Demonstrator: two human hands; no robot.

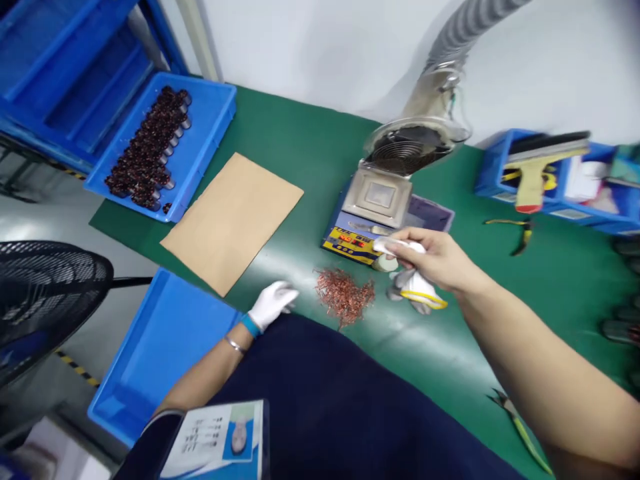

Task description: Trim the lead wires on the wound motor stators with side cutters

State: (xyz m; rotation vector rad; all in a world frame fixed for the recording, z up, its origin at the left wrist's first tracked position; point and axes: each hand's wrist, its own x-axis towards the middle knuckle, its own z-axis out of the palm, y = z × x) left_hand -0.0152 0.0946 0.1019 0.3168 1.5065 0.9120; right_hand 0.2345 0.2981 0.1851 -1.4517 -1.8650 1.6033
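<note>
A white cloth [400, 247] is showing right of the centre of the frame, above a green desk [320, 150]. Just below it, a white and grey glove [417, 283] with a yellow cuff is lying. To the left, one loose heap of copper bits [345, 297], too many to count, is covering a patch of desk. Just above the heap, one machine [373, 207] with a red-lit display is standing under a hood [420, 143] on a ribbed hose [470, 33]. One cardboard sheet [235, 223] is lying left of centre. Two pliers are resting at the right: one pair [526, 237] near the blue bins [570, 212] with a brush [535, 180] on top, the other [523, 430] at lower right. Two blue trays are standing at the left, the upper one [210, 143] holding a crowd of dark parts [150, 147]. A black fan [50, 307] is filling the left edge, and a pale wall [310, 53] is rising behind.

The right hand's [437, 257] grip is pinching the cloth between thumb and fingers. The gloved left hand [273, 307] is curling beside the heap; whether its grip is holding anything, I cannot tell.
</note>
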